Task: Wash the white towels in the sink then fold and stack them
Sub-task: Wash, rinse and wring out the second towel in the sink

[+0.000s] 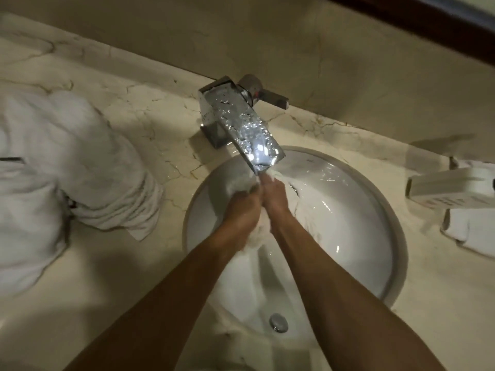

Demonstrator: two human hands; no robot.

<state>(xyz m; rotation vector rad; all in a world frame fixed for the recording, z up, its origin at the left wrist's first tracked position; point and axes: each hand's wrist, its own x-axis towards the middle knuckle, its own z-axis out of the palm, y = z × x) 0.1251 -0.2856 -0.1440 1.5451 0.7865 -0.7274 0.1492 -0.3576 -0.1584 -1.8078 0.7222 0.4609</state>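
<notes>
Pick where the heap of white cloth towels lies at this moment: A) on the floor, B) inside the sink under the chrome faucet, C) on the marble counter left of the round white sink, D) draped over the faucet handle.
C: the heap of white cloth towels lies on the marble counter left of the round white sink, while both hands work a separate wet towel under the chrome faucet.
</notes>
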